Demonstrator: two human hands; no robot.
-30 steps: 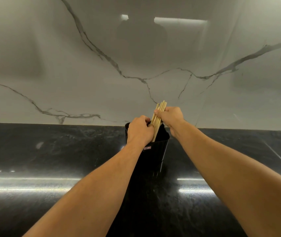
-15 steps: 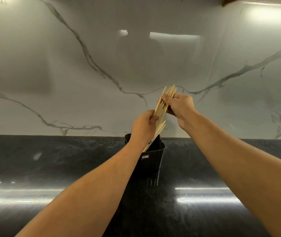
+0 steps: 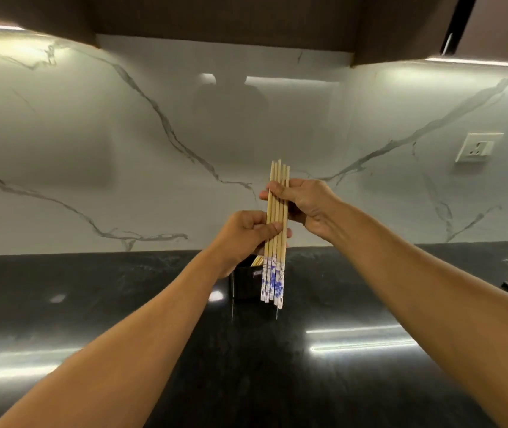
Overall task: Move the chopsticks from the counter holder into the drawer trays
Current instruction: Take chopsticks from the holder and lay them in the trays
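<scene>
Both hands are on one bundle of pale wooden chopsticks with blue-and-white patterned ends. It is upright and lifted out of the small black holder, which stands on the glossy black stone counter.

- The left hand is curled round the middle of the bundle with the thumb across the front.
- The right hand pinches the bundle near the top.
- The patterned ends hang in front of the holder. I can't tell from this angle whether they are clear of the rim.
- A few more pale tips show inside the holder.
- The drawer trays are not in view.

Risks:
- The sticks are smooth and lie flat side by side, so if either pinch loosens they fan out or one slides down through the fingers.
- If the ends are low, a sideways swing clips the holder rim. The holder looks light, so it tips and spills the rest.
- If the drawer is closed, one hand has to let go. A one-handed grip on this many sticks probably drops the outer ones onto the hard counter.
- The bottom ends are uneven, so the bundle may jam going into a tray slot.
</scene>
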